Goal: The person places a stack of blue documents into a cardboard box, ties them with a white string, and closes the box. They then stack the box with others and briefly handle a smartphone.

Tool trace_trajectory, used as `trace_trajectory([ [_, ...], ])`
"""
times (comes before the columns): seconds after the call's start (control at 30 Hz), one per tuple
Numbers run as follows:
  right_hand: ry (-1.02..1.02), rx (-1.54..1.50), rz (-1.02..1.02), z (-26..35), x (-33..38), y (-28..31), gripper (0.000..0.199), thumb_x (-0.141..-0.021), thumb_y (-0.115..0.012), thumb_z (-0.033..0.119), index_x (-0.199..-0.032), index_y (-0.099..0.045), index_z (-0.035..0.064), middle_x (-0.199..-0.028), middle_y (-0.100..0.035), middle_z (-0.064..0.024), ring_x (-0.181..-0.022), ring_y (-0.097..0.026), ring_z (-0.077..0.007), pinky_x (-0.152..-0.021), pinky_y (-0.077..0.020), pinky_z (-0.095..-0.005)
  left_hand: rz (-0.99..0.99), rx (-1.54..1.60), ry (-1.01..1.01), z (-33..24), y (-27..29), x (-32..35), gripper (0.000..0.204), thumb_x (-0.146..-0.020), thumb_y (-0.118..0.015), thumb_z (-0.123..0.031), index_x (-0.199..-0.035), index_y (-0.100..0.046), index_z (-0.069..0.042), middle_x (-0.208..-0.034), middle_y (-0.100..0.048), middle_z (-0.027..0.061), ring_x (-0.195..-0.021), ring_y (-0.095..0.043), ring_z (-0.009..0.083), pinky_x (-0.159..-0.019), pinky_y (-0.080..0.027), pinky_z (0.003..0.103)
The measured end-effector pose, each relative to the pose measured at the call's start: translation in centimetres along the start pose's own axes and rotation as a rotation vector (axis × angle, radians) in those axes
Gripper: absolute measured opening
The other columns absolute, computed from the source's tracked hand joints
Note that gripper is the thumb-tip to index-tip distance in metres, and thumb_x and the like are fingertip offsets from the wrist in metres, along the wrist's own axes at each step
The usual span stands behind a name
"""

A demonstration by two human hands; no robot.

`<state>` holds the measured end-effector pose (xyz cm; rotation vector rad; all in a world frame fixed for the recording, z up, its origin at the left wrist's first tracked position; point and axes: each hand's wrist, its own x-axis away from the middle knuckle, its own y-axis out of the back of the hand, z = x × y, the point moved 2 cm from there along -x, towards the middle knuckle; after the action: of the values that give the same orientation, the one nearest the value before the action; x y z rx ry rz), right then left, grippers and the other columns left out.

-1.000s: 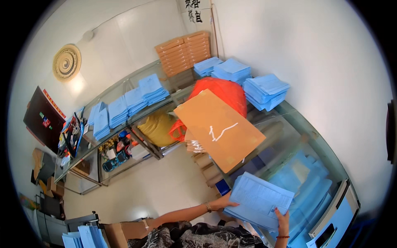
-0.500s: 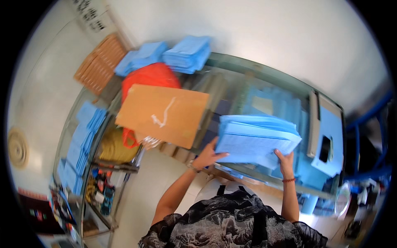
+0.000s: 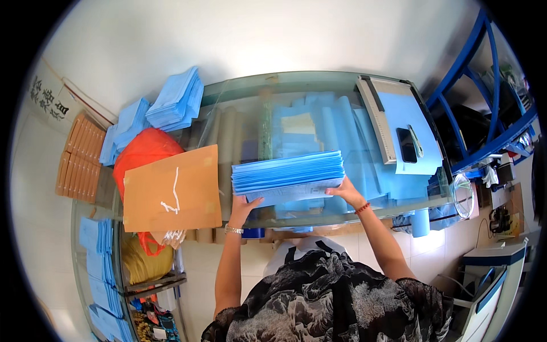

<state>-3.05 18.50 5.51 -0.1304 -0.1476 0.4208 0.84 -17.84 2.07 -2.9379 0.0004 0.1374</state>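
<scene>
Between my two hands a thick stack of blue paper folders (image 3: 288,176) is held upright over the glass-topped table, its many edges facing up. My left hand (image 3: 245,207) grips its lower left corner, with the thumb on the near face. At the lower right end, my right hand (image 3: 346,192) is closed on the stack, its thumb also in front. The fingers behind the folders are hidden. To the left lies an orange-brown board (image 3: 191,194) with a white string on it, partly over a red bag (image 3: 142,151).
The glass table (image 3: 236,94) shows rolls and blue sheets beneath. A paper trimmer (image 3: 376,122) stands right, beside a blue sheet bearing a black phone (image 3: 406,145). More blue stacks (image 3: 176,100) sit at the back left; others (image 3: 102,271) fill the left shelf. A blue metal frame (image 3: 456,114) rises right.
The view has swung to the right and levelled. My hands have turned the stack so that its edges face up more; both still hold it.
</scene>
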Motion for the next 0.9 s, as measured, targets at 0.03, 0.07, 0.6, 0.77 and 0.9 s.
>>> trace_trajectory([
  [0.03,-0.022,0.039,0.008,0.0,-0.1,0.2,0.126,-0.064,-0.089,0.021,-0.154,-0.001,0.0093,-0.147,-0.032,-0.0080,-0.135,-0.029,-0.0198,-0.113,-0.0260,-0.0367,0.021,-0.011,-0.011,-0.5,-0.2,-0.2,0.083,-0.067,-0.080,0.007,-0.137,-0.038,-0.006,-0.129,-0.051,0.0058,-0.119,-0.050,0.0179,-0.105,-0.041,0.035],
  [0.07,0.003,0.005,0.010,0.3,0.2,0.6,0.126,-0.064,-0.089,0.019,-0.153,-0.002,0.0093,-0.147,-0.032,-0.0080,-0.135,-0.029,-0.0198,-0.113,-0.0262,-0.0367,0.040,-0.021,-0.023,-0.9,-0.5,-0.4,0.081,-0.066,-0.081,0.007,-0.135,-0.040,-0.006,-0.128,-0.051,0.0056,-0.118,-0.050,0.0177,-0.104,-0.041,0.035],
  [0.6,0.156,0.096,-0.259,-2.6,0.1,0.4,0.035,-0.071,-0.075,-0.003,-0.104,-0.064,-0.0008,-0.097,-0.067,-0.0062,-0.088,-0.061,-0.0144,-0.080,-0.0504,-0.0294,-0.317,-0.335,-0.046,5.1,2.1,0.8,0.048,-0.072,-0.073,-0.001,-0.117,-0.055,0.003,-0.112,-0.060,0.0113,-0.109,-0.055,0.0182,-0.099,-0.043,0.034],
  [0.77,0.094,0.074,-0.166,-0.1,1.2,1.0,0.089,-0.062,-0.082,-0.005,-0.140,-0.038,0.0020,-0.122,-0.058,-0.0079,-0.109,-0.057,-0.0186,-0.095,-0.0471,-0.0327,0.079,-0.297,-0.159,-3.0,-1.0,-0.3,0.056,-0.074,-0.075,-0.002,-0.125,-0.052,-0.005,-0.120,-0.056,0.0045,-0.109,-0.052,0.0127,-0.097,-0.043,0.030],
  [0.9,0.154,0.088,-0.100,0.5,0.9,0.5,0.093,-0.061,-0.083,-0.003,-0.142,-0.037,0.0029,-0.122,-0.057,-0.0063,-0.108,-0.056,-0.0174,-0.094,-0.0461,-0.0316,0.115,-0.109,-0.059,-0.6,-0.9,-0.3,0.090,-0.068,-0.082,0.000,-0.143,-0.033,-0.010,-0.138,-0.045,0.0060,-0.125,-0.043,0.0153,-0.108,-0.035,0.031],
])
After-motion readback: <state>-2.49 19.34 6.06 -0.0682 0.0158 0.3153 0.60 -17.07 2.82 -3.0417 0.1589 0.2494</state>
